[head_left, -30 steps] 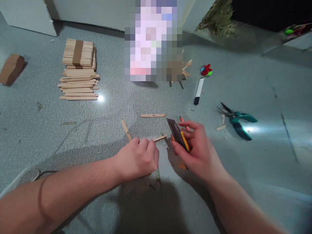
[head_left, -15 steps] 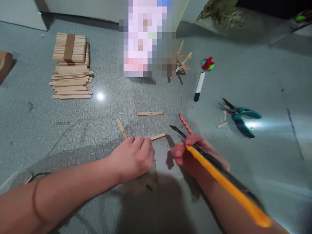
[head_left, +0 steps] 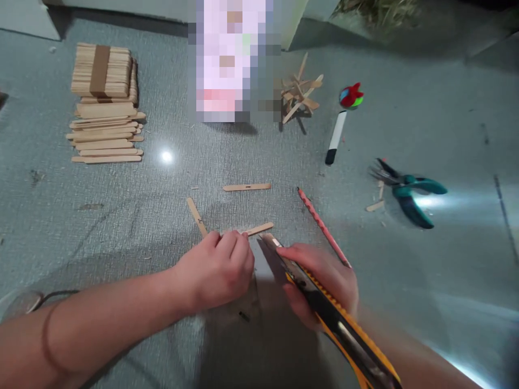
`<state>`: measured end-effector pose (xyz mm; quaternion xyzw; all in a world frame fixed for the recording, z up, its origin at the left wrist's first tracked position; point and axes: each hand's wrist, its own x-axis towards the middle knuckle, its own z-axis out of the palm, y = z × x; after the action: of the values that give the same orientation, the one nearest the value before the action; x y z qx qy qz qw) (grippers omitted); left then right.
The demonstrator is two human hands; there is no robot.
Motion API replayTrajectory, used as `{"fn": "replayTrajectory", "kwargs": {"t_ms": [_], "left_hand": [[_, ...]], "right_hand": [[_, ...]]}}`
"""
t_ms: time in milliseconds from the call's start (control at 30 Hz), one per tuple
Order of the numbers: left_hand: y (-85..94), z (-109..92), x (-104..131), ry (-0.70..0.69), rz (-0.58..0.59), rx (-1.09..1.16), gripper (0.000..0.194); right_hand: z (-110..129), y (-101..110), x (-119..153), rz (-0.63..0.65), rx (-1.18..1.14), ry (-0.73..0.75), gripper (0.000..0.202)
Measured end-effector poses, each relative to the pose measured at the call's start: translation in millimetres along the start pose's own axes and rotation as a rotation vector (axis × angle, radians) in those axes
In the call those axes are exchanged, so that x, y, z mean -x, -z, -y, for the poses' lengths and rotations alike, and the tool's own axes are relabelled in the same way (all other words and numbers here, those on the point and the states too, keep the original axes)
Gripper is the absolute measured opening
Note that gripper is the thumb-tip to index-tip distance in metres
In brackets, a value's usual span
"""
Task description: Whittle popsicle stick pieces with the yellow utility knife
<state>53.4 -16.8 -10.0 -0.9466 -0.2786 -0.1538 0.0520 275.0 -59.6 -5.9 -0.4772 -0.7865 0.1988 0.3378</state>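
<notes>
My left hand [head_left: 225, 265] is closed on a wooden craft stick [head_left: 261, 229], whose right end sticks out past the fingers. My right hand [head_left: 324, 281] grips a yellow and black utility knife [head_left: 312, 292], its blade tip close to that stick; whether they touch I cannot tell. A second craft stick [head_left: 197, 217] lies slanted by my left fingers, with a dark mark on it. Farther off, a third craft stick [head_left: 247, 187] lies flat with a small dark slot or mark in its middle. A red pencil [head_left: 322, 224] rests just beyond my right hand.
Bundled and loose craft sticks [head_left: 107, 132] lie at the left. At the back are a blurred-out pale object [head_left: 221, 81] and a heap of crossed sticks [head_left: 302, 94]. To the right are a white and black stick-shaped item [head_left: 335, 138], a red toy piece [head_left: 351, 95] and green-handled pliers [head_left: 409, 192].
My right hand has moved left with the utility knife, bringing the blade near the held stick and uncovering more of the pencil. My left hand keeps its hold, and the view has shifted slightly.
</notes>
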Motion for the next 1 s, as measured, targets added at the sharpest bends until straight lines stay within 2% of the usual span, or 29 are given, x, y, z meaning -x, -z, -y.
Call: {"fn": "replayTrajectory", "kwargs": {"t_ms": [133, 233, 367, 500, 1000], "left_hand": [[-1.4, -0.6, 0.1, 0.021, -0.008, 0.017, 0.015], [-0.4, 0.2, -0.5, 0.054, -0.020, 0.050, 0.017], [1.1, 2.1, -1.9, 0.067, -0.030, 0.078, 0.022], [0.6, 3.1, -2.4, 0.034, -0.058, 0.054, 0.024], [-0.6, 3.3, -2.7, -0.005, -0.068, 0.037, 0.024]], "right_hand": [[3.8, -4.0, 5.8, -0.093, 0.058, -0.033, 0.048], [2.8, -5.1, 5.2, -0.080, 0.054, -0.063, 0.056], [0.8, -4.7, -1.1, -0.037, 0.058, 0.040, 0.053], [0.2, -6.0, -1.8, -0.054, 0.090, 0.081, 0.057], [2.1, -14.7, 9.3, -0.051, 0.113, 0.065, 0.060]]}}
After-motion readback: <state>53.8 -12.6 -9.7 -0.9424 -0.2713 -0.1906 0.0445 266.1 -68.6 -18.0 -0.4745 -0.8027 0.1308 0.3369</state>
